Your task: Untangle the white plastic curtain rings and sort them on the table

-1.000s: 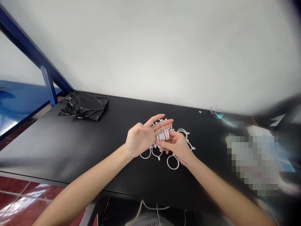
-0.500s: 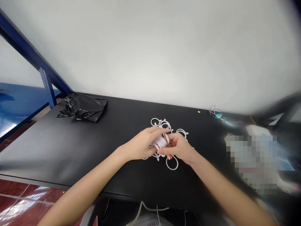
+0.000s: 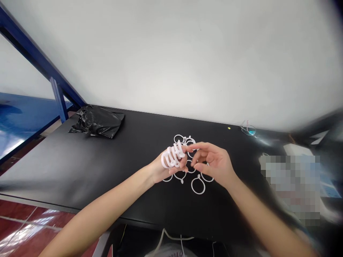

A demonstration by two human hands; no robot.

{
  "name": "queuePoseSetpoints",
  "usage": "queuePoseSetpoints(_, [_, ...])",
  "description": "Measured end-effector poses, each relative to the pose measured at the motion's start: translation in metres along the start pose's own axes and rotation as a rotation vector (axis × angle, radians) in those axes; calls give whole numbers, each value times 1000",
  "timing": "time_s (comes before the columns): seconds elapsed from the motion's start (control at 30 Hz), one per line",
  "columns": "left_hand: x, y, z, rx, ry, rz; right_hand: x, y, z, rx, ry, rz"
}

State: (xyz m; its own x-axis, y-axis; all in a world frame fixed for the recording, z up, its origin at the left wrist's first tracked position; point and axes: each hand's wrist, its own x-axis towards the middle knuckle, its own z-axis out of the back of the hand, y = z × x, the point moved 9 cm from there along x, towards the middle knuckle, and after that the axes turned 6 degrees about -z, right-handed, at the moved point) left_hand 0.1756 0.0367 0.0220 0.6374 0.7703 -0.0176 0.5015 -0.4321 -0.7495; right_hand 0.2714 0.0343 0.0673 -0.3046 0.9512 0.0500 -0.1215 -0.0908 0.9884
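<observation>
White rings (image 3: 171, 157) sit threaded along the curled left hand (image 3: 166, 168) above the bench (image 3: 107, 167); the right hand (image 3: 214, 162), loosely spread and empty, would need a fingertip pinch to add a loose ring (image 3: 191, 186).

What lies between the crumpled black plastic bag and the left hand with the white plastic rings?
Nothing: in the head view, only bare black tabletop separates the crumpled black plastic bag from the left hand holding white plastic rings.
</observation>
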Motion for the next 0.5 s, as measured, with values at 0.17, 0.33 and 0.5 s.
queuePoseSetpoints(0.17, [-1, 13, 2, -115, -40, 32, -9, 11, -16, -309, -84, 173])
queuePoseSetpoints(0.33, [-3, 23, -8, -76, -23, 50, -6, 3, -32, -232, 35, 124])
queuePoseSetpoints(0.5, [-9, 35, -21, -133, 42, 149, -4, 4, -37, -229, 227, 56])
